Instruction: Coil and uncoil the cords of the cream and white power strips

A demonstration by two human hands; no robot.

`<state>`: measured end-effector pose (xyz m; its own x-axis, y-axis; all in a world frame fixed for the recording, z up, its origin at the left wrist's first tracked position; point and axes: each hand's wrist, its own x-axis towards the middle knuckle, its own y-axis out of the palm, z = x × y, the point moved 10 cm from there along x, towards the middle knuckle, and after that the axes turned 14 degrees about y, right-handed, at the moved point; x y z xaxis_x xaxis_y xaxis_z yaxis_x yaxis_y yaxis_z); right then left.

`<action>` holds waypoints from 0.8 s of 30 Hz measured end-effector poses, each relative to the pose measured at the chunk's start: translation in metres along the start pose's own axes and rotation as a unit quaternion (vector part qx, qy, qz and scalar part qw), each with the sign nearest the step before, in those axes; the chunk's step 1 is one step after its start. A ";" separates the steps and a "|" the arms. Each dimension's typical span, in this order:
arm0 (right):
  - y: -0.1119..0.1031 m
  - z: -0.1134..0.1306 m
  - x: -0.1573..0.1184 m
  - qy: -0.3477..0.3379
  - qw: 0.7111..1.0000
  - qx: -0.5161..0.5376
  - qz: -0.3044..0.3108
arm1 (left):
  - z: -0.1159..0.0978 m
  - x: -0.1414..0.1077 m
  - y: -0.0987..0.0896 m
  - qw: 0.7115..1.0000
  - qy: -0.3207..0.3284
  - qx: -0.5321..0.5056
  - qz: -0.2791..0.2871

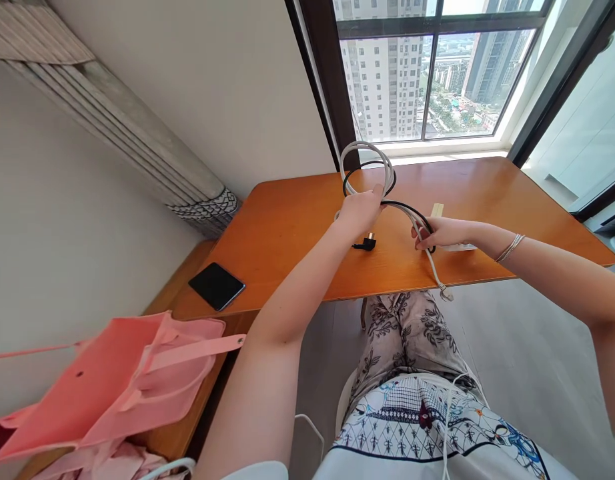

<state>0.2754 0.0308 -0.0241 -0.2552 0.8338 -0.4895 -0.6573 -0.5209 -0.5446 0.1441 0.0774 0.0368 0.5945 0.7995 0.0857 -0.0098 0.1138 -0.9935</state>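
Observation:
Coiled white cable (366, 145) and a thinner black cable (400, 205) rise in loops above the table. My left hand (360, 208) is closed around the bottom of these loops. To the right, my right hand (435, 233) pinches the white and black strands running from the coil. A knotted white end (444, 292) hangs past the table's front edge. Beside my left wrist is a black plug (366, 244) with metal prongs. Under my right wrist a flat white item (459, 247) is mostly hidden, and a pale yellow piece (437, 210) shows behind the hand.
The orange-brown wooden table (292, 213) reaches back to the window (432, 87). A dark-screened phone or tablet (217, 286) lies at its left corner. Left of the table, a pink bag (132, 380) rests on a wooden surface. A gathered curtain (137, 140) hangs along the wall.

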 end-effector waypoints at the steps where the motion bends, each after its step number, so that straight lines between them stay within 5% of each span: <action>1: 0.004 -0.003 0.000 -0.004 1.000 0.002 0.006 | 0.001 -0.001 0.000 1.000 0.001 0.000 0.002; 6: -0.007 -0.005 -0.010 -0.023 0.990 -0.105 -0.095 | 0.008 -0.006 0.000 1.000 -0.004 -0.003 0.003; 12: -0.043 0.010 -0.035 -0.078 0.931 -0.226 -0.277 | 0.021 -0.012 0.005 0.999 -0.026 -0.020 0.011; 24: -0.059 0.064 -0.046 -0.122 0.846 -0.377 -0.357 | 0.014 -0.011 0.003 0.979 0.075 -0.186 -0.031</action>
<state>0.2810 0.0347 0.0740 -0.1830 0.9501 0.2526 -0.0911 0.2394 -0.9666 0.1263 0.0767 0.0336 0.6970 0.6986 0.1617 0.3071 -0.0870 -0.9477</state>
